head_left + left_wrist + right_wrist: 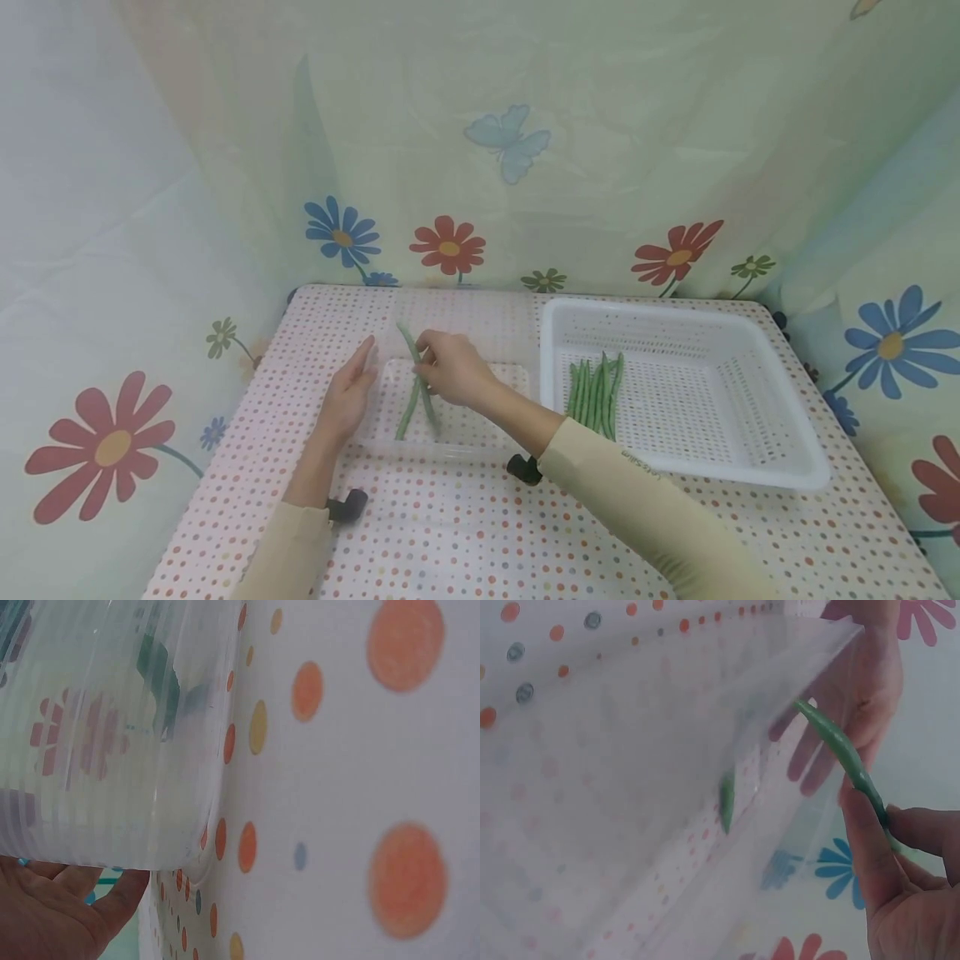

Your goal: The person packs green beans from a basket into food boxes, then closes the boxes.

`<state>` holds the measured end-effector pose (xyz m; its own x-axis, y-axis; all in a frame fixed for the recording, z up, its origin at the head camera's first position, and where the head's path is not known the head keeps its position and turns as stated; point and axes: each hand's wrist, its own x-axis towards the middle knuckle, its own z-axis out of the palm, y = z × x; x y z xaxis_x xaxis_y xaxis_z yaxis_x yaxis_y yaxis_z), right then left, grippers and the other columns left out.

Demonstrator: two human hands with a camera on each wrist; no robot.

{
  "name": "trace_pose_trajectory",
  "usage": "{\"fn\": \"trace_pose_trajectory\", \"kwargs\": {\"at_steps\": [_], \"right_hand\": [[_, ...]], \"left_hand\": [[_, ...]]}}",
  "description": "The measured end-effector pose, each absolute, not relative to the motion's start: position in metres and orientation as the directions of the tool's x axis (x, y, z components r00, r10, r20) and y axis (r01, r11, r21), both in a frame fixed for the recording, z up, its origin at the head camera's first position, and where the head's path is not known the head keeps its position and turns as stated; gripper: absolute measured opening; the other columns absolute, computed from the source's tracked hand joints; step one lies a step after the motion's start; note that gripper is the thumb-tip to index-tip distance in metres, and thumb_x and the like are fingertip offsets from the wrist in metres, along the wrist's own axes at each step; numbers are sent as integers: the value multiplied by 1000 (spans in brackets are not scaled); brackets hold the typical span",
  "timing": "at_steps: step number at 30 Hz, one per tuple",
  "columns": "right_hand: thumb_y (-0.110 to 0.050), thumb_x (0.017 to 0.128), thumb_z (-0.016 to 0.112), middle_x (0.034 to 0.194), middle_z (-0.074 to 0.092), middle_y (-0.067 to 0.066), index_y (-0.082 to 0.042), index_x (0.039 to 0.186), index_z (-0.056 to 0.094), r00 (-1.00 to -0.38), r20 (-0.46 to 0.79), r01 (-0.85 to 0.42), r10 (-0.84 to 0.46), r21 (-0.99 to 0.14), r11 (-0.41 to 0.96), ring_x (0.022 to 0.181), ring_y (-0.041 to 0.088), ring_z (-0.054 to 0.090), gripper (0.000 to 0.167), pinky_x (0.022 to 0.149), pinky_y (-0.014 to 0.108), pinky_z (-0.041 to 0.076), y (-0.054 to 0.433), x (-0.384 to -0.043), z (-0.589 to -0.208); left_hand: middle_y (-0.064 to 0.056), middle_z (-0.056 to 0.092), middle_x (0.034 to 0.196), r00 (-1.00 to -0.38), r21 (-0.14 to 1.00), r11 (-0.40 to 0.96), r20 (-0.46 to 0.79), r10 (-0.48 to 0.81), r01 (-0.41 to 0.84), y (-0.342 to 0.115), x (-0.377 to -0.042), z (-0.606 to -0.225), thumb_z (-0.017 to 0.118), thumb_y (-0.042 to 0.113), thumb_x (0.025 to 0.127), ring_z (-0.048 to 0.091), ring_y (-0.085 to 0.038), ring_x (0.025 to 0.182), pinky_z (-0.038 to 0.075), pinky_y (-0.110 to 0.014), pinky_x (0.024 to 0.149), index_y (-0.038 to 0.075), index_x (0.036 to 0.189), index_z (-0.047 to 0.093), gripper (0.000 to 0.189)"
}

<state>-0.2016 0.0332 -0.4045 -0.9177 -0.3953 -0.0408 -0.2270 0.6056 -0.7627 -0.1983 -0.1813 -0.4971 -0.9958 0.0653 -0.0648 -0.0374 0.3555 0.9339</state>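
My right hand (453, 367) pinches a green bean (407, 340) between thumb and fingers, above a clear plastic container (450, 452). A second green bean (406, 417) lies inside that container. Along the container's left side is my left hand (347, 396), its fingers extended. In the left wrist view those fingers (124, 900) reach against or close to the clear wall (112, 795); contact is hard to tell. The right wrist view shows the pinched bean (844, 754) slanting up from the fingertips, with the left hand (870, 697) partly seen through the plastic.
To the right stands a white perforated basket (682, 312), with several green beans (592, 392) lying side by side at its left end. Both containers rest on a table with a dotted cover (450, 533). A flowered curtain (600, 167) hangs behind and at the sides.
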Motion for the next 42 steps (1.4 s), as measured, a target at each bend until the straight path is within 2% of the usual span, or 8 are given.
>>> {"fn": "trace_pose_trajectory", "kwargs": {"at_steps": [5,8,14,18,26,32,37,42], "right_hand": [[-8,100,68,104,75,13,-1,128,63,-934,-56,-165,-354,-809,564,77,21,78,29,61,21,62,28,-198,-418],[-8,101,67,109,74,15,-1,132,59,-937,-63,-136,-343,-839,527,80,24,78,33,63,21,63,26,-196,-425],[-9,101,66,120,71,17,-3,150,44,-944,-68,-117,-324,-846,520,78,20,77,53,63,21,63,23,-193,-439],[-8,101,66,122,70,21,-2,156,35,-950,-57,-115,-308,-851,513,80,21,77,63,63,21,62,24,-192,-446],[-7,101,65,126,66,20,-4,156,33,-957,-107,-39,-270,-874,485,83,21,75,64,66,22,63,24,-195,-456],[-8,101,65,124,68,20,-1,156,33,-956,-147,-7,-254,-854,520,84,24,76,63,69,25,63,24,-198,-465],[-7,99,66,117,69,16,-2,156,33,-953,-180,17,-245,-835,549,80,18,73,66,71,27,62,24,-201,-471],[-7,99,66,100,68,7,-4,157,34,-951,-206,28,-231,-802,597,72,14,68,67,66,28,59,24,-201,-472]], "left_hand": [[7,22,173,-996,941,337,-60,67,-34,-182,-200,-500,36,27,113,18,-19,162,17,-48,133,34,165,25,53],[11,23,173,-997,940,341,-47,65,-22,-182,-199,-499,37,30,113,19,-17,162,18,-48,133,38,164,26,53],[12,24,172,-997,935,354,-35,64,-10,-181,-199,-498,36,29,113,19,-16,162,17,-48,133,40,164,26,53],[10,25,172,-997,936,351,-27,67,-2,-181,-199,-499,36,27,114,20,-17,162,18,-48,133,39,164,26,53],[8,25,173,-998,932,362,-17,67,8,-180,-199,-498,36,26,114,18,-18,162,17,-48,133,32,166,25,54],[8,24,173,-998,931,365,-18,64,6,-180,-198,-496,36,25,113,18,-17,162,16,-48,133,27,167,25,54],[10,24,173,-998,934,358,-26,64,-1,-181,-197,-496,36,25,113,19,-16,162,16,-47,134,34,166,25,54],[12,23,173,-997,934,356,-28,65,-3,-182,-198,-497,35,26,113,18,-15,162,15,-47,134,39,164,25,53]]}}
